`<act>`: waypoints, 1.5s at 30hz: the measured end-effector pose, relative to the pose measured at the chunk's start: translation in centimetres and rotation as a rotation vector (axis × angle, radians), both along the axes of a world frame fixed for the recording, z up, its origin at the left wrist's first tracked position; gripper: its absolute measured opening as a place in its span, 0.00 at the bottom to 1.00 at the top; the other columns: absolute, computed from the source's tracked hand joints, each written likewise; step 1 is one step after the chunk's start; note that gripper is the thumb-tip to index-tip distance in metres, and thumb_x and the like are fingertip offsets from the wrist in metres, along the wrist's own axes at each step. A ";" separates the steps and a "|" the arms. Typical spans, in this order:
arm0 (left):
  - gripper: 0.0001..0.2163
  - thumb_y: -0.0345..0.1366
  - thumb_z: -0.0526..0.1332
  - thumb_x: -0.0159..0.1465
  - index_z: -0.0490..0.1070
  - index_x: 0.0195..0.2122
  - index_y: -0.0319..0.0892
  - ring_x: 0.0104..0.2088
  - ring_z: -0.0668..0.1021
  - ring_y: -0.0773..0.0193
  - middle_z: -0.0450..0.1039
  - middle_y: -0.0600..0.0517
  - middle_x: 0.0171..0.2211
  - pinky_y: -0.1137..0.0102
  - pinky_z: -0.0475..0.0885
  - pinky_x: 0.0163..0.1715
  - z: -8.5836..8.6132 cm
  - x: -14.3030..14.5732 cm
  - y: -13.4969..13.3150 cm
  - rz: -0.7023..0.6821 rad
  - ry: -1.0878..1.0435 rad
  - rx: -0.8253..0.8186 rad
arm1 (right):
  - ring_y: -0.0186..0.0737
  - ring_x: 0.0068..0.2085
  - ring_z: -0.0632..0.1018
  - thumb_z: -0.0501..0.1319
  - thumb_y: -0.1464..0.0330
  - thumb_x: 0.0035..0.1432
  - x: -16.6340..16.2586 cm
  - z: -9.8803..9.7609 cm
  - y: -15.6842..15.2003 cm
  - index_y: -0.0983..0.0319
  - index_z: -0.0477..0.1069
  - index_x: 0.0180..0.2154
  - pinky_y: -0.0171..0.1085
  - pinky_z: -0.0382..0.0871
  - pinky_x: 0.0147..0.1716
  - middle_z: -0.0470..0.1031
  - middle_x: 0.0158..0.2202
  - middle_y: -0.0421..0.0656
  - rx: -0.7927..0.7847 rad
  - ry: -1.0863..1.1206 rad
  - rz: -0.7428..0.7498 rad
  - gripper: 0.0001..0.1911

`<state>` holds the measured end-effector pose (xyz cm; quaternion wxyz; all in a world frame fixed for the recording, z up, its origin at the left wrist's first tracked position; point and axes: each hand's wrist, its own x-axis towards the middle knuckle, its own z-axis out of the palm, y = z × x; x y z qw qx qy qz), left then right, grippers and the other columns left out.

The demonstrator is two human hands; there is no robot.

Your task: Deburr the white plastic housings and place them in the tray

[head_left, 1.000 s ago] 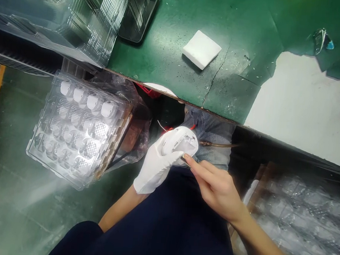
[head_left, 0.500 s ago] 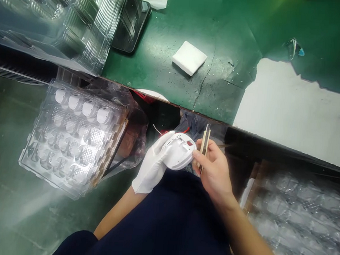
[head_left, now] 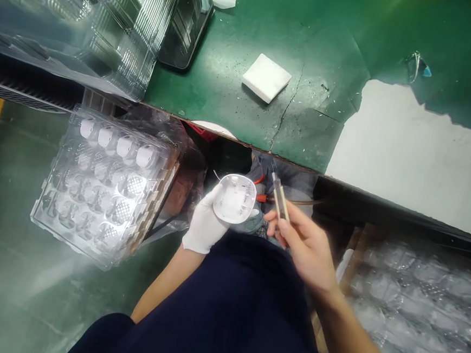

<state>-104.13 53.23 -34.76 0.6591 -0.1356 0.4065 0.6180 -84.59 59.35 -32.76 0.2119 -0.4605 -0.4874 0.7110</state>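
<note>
My left hand (head_left: 203, 228), in a white glove, is closed around a round white plastic housing (head_left: 234, 198) held over my lap, its ribbed inner side facing up. My bare right hand (head_left: 305, 247) pinches a slim flat tool (head_left: 279, 198) with a tan body, its tip pointing up and away, a little to the right of the housing and apart from it. Both hands sit just below the front edge of the green bench (head_left: 236, 68).
A clear blister tray (head_left: 104, 182) with several white round parts stands left of my knee. Stacked empty clear trays (head_left: 88, 18), a black phone (head_left: 185, 28) and a white pad (head_left: 266, 77) lie on the bench. More bagged trays (head_left: 417, 305) are at the lower right.
The right hand has drawn the tool away from the housing, moving it rightward. The left hand has turned the housing and lifted it slightly, so its inner face shows.
</note>
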 end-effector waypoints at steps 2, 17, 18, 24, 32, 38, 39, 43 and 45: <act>0.18 0.49 0.67 0.71 0.81 0.53 0.43 0.63 0.82 0.39 0.83 0.42 0.58 0.40 0.79 0.62 0.1 -0.1 0.4 0.036 0.019 -0.047 | 0.31 0.24 0.73 0.62 0.59 0.73 0.6 0.4 -0.3 0.61 0.80 0.52 0.33 0.67 0.24 0.82 0.37 0.43 -0.001 -0.037 0.147 0.15; 0.18 0.36 0.76 0.62 0.84 0.54 0.47 0.56 0.85 0.51 0.86 0.48 0.53 0.57 0.78 0.62 -0.5 1.6 -1.2 -0.113 0.770 -0.007 | 0.34 0.21 0.78 0.57 0.64 0.77 -0.2 0.2 -2.4 0.62 0.81 0.39 0.32 0.71 0.24 0.76 0.22 0.38 0.289 -0.213 0.324 0.17; 0.18 0.36 0.76 0.62 0.84 0.54 0.46 0.54 0.85 0.52 0.86 0.48 0.52 0.58 0.79 0.60 -0.5 1.6 -1.2 -0.118 0.782 -0.011 | 0.36 0.24 0.80 0.56 0.66 0.77 -0.3 0.2 -2.9 0.64 0.82 0.43 0.33 0.73 0.27 0.79 0.25 0.40 0.415 -0.242 0.301 0.16; 0.20 0.39 0.77 0.61 0.84 0.54 0.45 0.50 0.87 0.49 0.87 0.46 0.49 0.59 0.84 0.52 -0.2 1.3 -1.4 -0.179 0.705 -0.013 | 0.38 0.26 0.82 0.55 0.72 0.78 -0.5 0.6 -4.2 0.72 0.80 0.55 0.36 0.73 0.28 0.81 0.30 0.44 0.843 -0.368 0.328 0.16; 0.22 0.40 0.78 0.60 0.83 0.56 0.46 0.56 0.85 0.47 0.86 0.47 0.53 0.57 0.81 0.58 -0.3 0.6 -1.3 -0.184 0.673 0.035 | 0.37 0.28 0.82 0.57 0.71 0.77 -0.1 1.6 -2.5 0.66 0.81 0.55 0.35 0.73 0.28 0.84 0.34 0.43 0.678 -0.327 0.365 0.16; 0.24 0.51 0.75 0.62 0.83 0.54 0.43 0.60 0.83 0.41 0.85 0.43 0.56 0.49 0.77 0.64 1.8 0.3 0.1 -0.141 0.411 0.127 | 0.32 0.20 0.76 0.61 0.62 0.74 0.3 1.7 -0.6 0.61 0.81 0.47 0.31 0.71 0.22 0.80 0.27 0.38 0.250 -0.262 0.238 0.12; 0.26 0.57 0.72 0.64 0.83 0.54 0.43 0.64 0.81 0.39 0.84 0.42 0.58 0.46 0.75 0.66 2.2 0.3 0.3 -0.127 0.303 0.126 | 0.32 0.19 0.75 0.62 0.60 0.74 0.3 1.6 -0.5 0.61 0.80 0.43 0.31 0.70 0.22 0.78 0.26 0.38 0.204 -0.252 0.187 0.13; 0.35 0.68 0.65 0.64 0.81 0.58 0.43 0.73 0.72 0.37 0.79 0.40 0.64 0.45 0.68 0.72 2.5 0.0 0.5 -0.107 0.048 0.099 | 0.31 0.19 0.73 0.63 0.53 0.73 0.4 1.0 -0.5 0.61 0.76 0.35 0.31 0.66 0.20 0.73 0.23 0.38 0.092 -0.171 0.101 0.19; 0.36 0.69 0.65 0.64 0.79 0.60 0.44 0.73 0.72 0.37 0.78 0.41 0.66 0.45 0.68 0.73 2.2 0.0 0.2 -0.104 0.049 0.120 | 0.31 0.20 0.73 0.63 0.53 0.74 0.5 0.8 -0.7 0.61 0.77 0.37 0.31 0.67 0.20 0.74 0.25 0.38 0.065 -0.103 0.110 0.19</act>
